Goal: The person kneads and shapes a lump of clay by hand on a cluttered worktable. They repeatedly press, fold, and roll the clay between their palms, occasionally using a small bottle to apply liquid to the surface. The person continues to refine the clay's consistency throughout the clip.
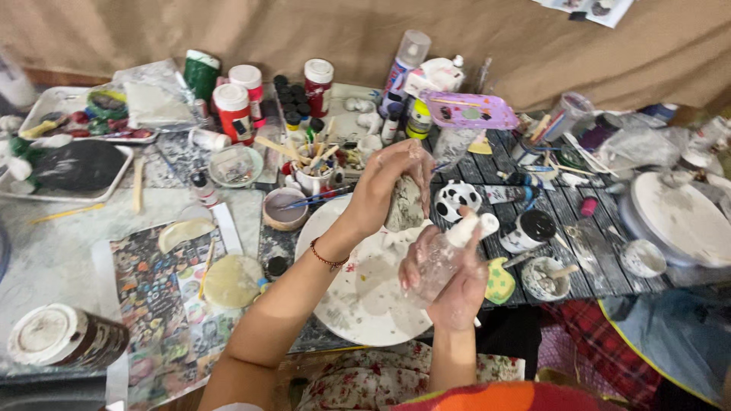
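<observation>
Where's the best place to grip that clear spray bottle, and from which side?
Grip the clear spray bottle around its round body, coming from below and the near side, as the right hand does. The white nozzle head stays free on top, tilted toward the grey clay lump in the left hand.

Free room: bare patch of surface [68,251] front-left, and open part of white plate [365,297] under the hands. Behind plate blocked: brush cup [312,171], small bowl [283,209], paint jars [236,110] packed tight. Right side: spotted cup [457,199], dark jar [529,230], small dishes close together, no clear lane w/o lifting over.
</observation>
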